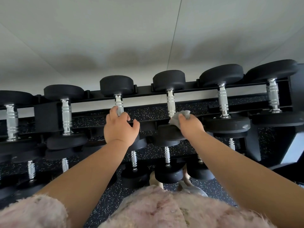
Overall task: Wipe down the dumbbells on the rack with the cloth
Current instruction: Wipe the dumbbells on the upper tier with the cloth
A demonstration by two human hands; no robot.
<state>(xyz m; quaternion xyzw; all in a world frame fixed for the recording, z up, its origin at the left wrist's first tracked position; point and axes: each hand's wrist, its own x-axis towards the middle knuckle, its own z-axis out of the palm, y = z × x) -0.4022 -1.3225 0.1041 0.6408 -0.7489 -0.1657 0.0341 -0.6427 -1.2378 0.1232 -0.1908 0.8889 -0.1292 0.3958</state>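
Fluffy pale pink top, arms bare below the sleeves.

The top (164,209) fills the lower edge around 6 o'clock: a shaggy, long-piled fabric in pale pink with faint rose and beige flecks. Its left sleeve (31,213), in the same fuzzy pile, ends in a ragged, hairy edge at 7 o'clock. The left forearm (92,170) is bare up to the left hand (119,127); the right forearm (230,162), entering at 4 o'clock, is bare up to the right hand (189,127).

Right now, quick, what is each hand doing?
Left hand: fingers curled on a dumbbell handle.
Right hand: holding the cloth.
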